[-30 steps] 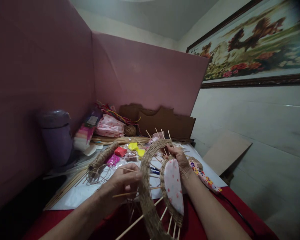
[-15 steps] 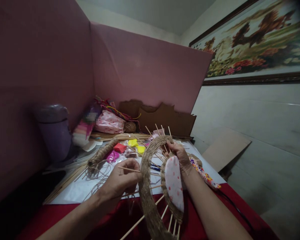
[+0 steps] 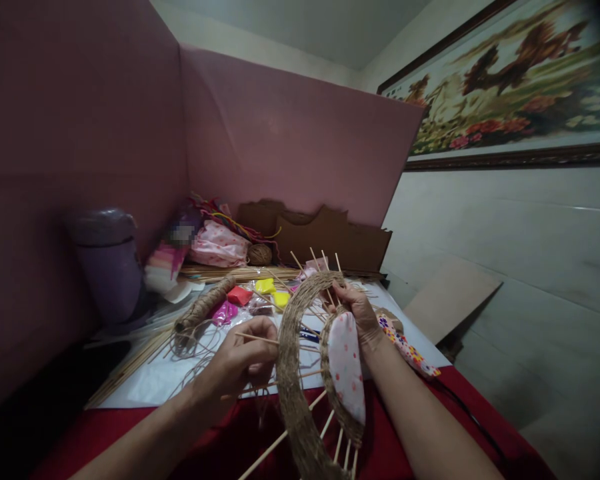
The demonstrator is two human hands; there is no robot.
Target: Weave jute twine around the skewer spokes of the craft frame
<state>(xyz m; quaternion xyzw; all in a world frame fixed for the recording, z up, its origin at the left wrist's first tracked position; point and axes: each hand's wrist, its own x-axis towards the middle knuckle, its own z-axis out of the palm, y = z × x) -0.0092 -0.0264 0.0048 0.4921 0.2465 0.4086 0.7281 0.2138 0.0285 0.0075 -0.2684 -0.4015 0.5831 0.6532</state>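
A round piece of woven brown twine (image 3: 291, 373) stands tilted in front of me, with thin wooden sticks (image 3: 273, 455) running out through its outer band like spokes. Its inner part, edged in twine, carries white cloth with red dots (image 3: 344, 363). My right hand (image 3: 357, 310) grips the upper right of the piece, thumb on the near side. At the left edge of the band, my left hand (image 3: 250, 347) has its fingers curled together beside a stick that crosses them; what they pinch is hidden. Loose twine (image 3: 193, 357) trails on the table to its left.
Behind lie a twine roll (image 3: 207, 307), red (image 3: 240, 295) and yellow (image 3: 266, 286) packets and a bundle of sticks (image 3: 130, 367). A purple container (image 3: 111, 267) stands left. Torn cardboard (image 3: 330, 237) leans at the back. Flowered cloth (image 3: 407, 347) lies right, over white sheeting and red cloth.
My left hand's fingers have shifted slightly beside the woven band and pulled back a little from its edge. The woven piece has moved very slightly left; my right hand keeps its grip.
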